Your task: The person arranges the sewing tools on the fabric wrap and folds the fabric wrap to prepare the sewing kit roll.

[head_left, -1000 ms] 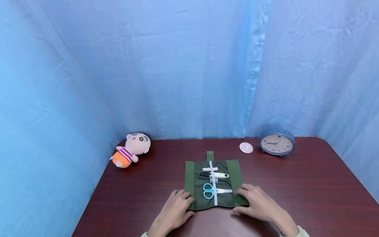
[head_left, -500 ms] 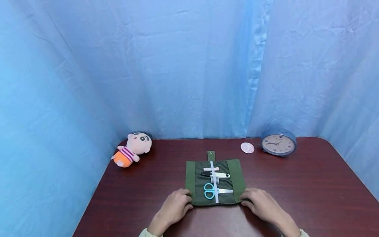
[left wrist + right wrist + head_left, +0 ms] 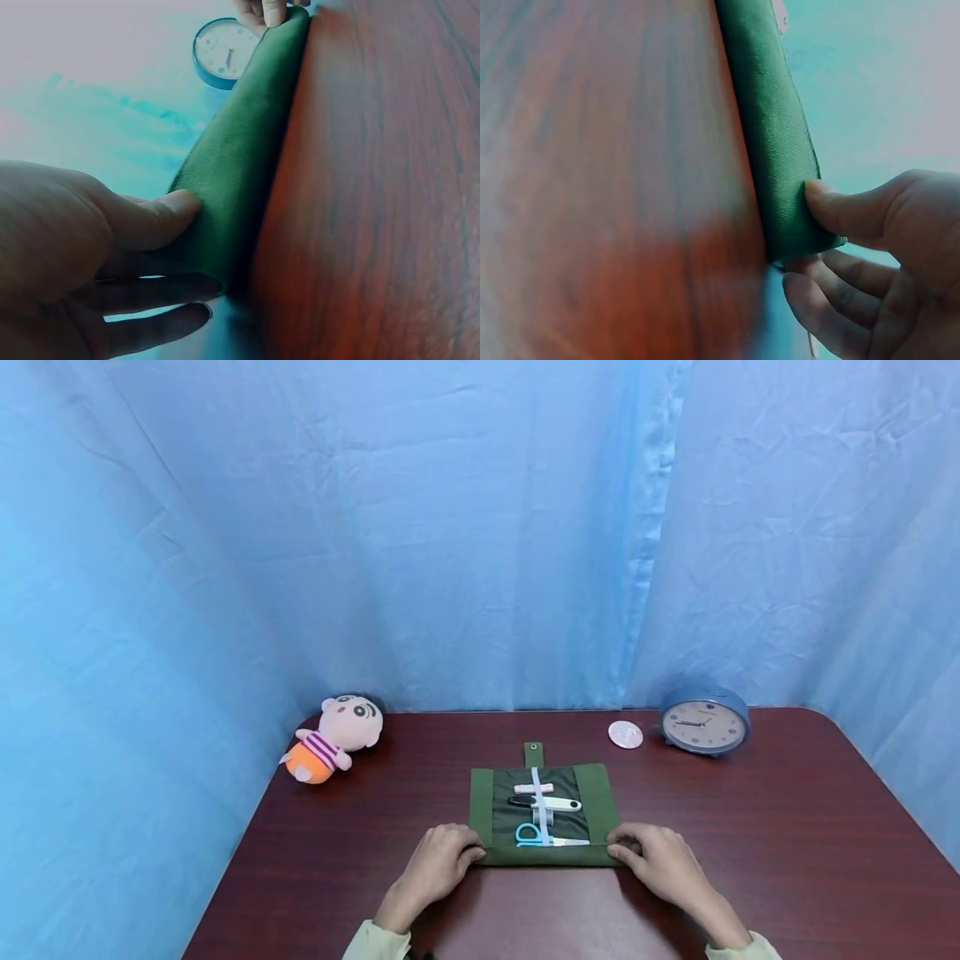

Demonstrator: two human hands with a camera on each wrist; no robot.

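Observation:
A green fabric roll-up pouch (image 3: 598, 802) lies spread on the table, its near edge folded up over the lower part of turquoise-handled scissors (image 3: 528, 834). My left hand (image 3: 438, 864) pinches the fold's left end; in the left wrist view its thumb presses on the green fabric (image 3: 232, 157). At the opposite end my right hand (image 3: 663, 860) pinches the fold, thumb on top and fingers beneath in the right wrist view. A white elastic band (image 3: 537, 783) crosses the scissors, a black-and-white tool (image 3: 561, 804), a small grey item (image 3: 549, 817) and a pink-and-white stick (image 3: 523, 789).
A snap strap (image 3: 533, 754) sticks out from the pouch's far edge. Beyond stand a blue alarm clock (image 3: 705, 722) and a pale round disc (image 3: 625, 734) at right. A plush doll (image 3: 330, 739) lies at back left. Blue curtains (image 3: 450, 568) hang behind the table (image 3: 787, 843).
Both hands have taken hold of the pouch's near corners and moved slightly away from the body. The near edge has been turned up, covering the lower part of the scissors.

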